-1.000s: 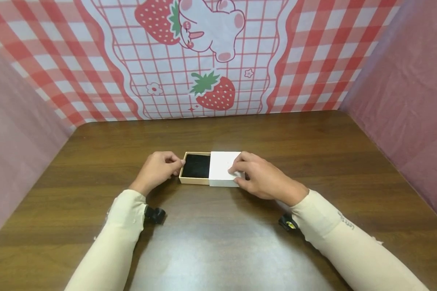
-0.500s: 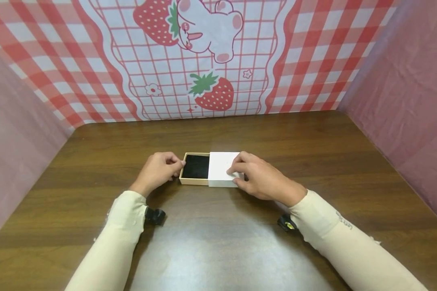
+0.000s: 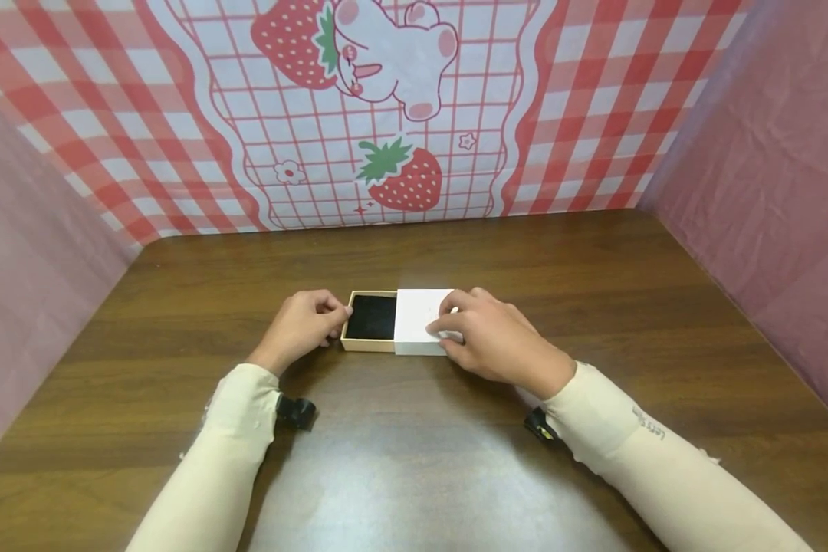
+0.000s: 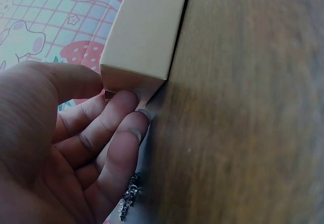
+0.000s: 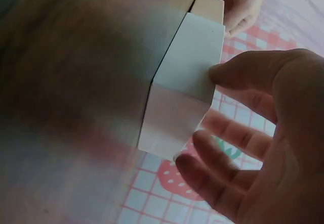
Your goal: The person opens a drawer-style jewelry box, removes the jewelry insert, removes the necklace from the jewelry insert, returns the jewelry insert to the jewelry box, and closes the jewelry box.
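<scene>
A drawer-style gift box lies on the table, its tan inner tray [image 3: 369,346] sticking out to the left of the white sleeve [image 3: 414,313]. Black padding [image 3: 372,317] fills the visible part of the tray. My left hand [image 3: 302,323] pinches the tray's left end between thumb and fingers. Around the sleeve's right end, my right hand [image 3: 500,337] grips with the thumb at the front edge and other fingers over the top and far side. A small silver chain-like piece [image 4: 129,196] shows beside my left fingers; whether the hand holds it cannot be told.
The brown wooden table [image 3: 400,445] extends around the box. A red-and-white checked cloth with strawberries [image 3: 414,180] hangs behind it. Pink cloth walls [image 3: 766,153] stand at both sides. Dark wrist cameras [image 3: 297,412] sit at both cuffs.
The tray and sleeve keep nearly the same position to each other. My right hand has shifted slightly, its fingers changing pose on the sleeve; my left hand holds still.
</scene>
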`<state>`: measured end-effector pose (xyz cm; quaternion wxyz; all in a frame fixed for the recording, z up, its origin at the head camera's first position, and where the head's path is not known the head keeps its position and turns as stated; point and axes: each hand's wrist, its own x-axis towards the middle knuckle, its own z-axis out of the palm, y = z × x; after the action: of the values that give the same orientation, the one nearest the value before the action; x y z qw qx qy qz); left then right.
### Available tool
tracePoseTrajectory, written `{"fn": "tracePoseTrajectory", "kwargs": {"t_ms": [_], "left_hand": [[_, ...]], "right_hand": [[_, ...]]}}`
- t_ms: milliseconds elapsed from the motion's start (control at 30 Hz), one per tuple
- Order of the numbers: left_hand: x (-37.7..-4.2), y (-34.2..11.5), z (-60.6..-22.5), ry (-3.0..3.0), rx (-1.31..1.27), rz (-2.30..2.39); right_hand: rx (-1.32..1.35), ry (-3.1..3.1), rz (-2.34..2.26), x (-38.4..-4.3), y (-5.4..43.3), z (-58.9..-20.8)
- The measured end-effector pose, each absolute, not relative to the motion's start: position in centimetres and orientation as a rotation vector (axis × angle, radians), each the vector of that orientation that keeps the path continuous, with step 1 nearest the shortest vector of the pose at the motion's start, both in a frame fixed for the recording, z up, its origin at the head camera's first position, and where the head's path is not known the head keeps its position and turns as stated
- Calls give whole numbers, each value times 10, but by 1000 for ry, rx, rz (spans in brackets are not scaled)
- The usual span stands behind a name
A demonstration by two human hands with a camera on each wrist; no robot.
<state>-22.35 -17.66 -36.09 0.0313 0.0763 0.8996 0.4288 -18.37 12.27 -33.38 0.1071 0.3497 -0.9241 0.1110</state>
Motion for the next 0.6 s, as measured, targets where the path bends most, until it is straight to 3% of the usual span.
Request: {"fn": "tracePoseTrajectory", "kwargs": {"t_ms": [600], "left_hand": [[-223,-177,-363,2736,291,1323]], "right_hand": [[1062,-2721,345,-182,123,-335]]}}
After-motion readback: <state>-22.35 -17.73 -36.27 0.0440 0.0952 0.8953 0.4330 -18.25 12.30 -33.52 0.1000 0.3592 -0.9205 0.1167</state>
